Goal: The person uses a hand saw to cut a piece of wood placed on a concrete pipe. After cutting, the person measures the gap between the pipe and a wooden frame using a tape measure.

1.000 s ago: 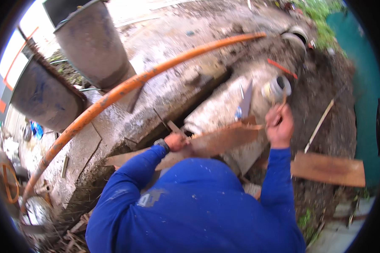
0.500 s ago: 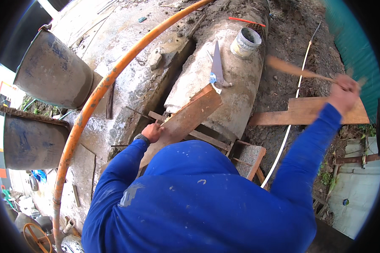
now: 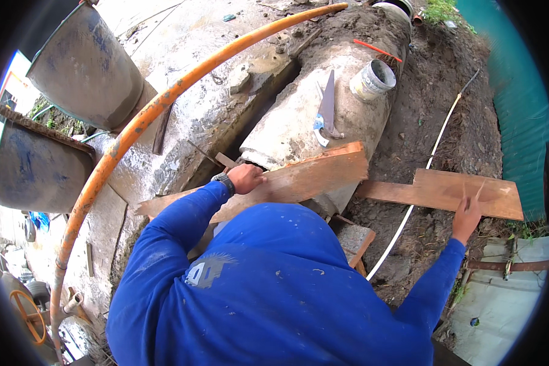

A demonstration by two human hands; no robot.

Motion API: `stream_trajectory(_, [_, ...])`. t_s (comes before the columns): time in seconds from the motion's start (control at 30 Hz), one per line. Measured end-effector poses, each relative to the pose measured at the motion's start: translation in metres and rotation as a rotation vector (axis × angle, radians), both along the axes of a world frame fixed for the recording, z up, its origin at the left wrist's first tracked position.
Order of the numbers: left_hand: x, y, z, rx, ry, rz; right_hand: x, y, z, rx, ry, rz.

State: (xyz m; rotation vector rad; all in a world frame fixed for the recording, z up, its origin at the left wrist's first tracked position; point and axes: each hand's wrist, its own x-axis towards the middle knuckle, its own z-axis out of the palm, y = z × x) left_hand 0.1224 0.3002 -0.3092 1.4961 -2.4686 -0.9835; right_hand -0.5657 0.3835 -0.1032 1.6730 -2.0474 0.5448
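My left hand is closed on the upper edge of a rough, split wooden plank lying diagonally in front of me. My right hand is lower right, its fingers round what looks like a thin pale wood sliver, over another board. Beyond the plank, on a concrete pipe, lie a handsaw with a hammer-like tool beside it and a paint-spattered pail.
An orange curved pipe arches along the left, past two grey containers. A white hose runs over the dirt at right, beside green sheeting. A dark gap follows the concrete pipe. A red stick lies farther off.
My right hand swung out to the right with a wooden piece, then came down over the board. My left hand stays on the plank, whose tilt has changed. The camera view has shifted.
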Motion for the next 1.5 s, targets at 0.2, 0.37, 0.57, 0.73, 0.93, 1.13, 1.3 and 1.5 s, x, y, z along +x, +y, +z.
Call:
stream_trajectory(0.2, [-0.011,0.002,0.009,0.121,-0.006,0.023,-0.051,0.076,-0.052,0.573,0.018,-0.403])
stream_trajectory(0.37, [-0.028,-0.008,-0.012,0.014,-0.043,-0.115,0.154,-0.006,-0.07,0.234,-0.258,0.269])
stream_trajectory(0.57, [-0.043,-0.004,0.005,0.022,-0.135,-0.094,0.39,-0.077,-0.1,0.302,-0.291,1.05])
stream_trajectory(0.73, [-0.05,0.015,0.003,0.101,-0.196,-0.075,0.424,-0.095,-0.153,1.023,-0.103,0.996])
stream_trajectory(0.93, [-0.027,0.034,-0.024,0.044,0.027,-0.138,0.428,-0.11,-0.205,1.242,-0.236,1.156])
stream_trajectory(1.13, [-0.033,0.036,-0.01,0.127,-0.063,-0.045,0.424,-0.098,-0.203,1.108,-0.361,1.094])
stream_trajectory(1.3, [-0.043,0.028,-0.026,0.144,-0.01,-0.11,0.417,-0.061,-0.2,0.903,-0.35,0.883])
stream_trajectory(1.5, [-0.046,0.016,-0.059,0.229,0.058,-0.133,0.4,-0.057,-0.233,0.495,-0.232,1.132])
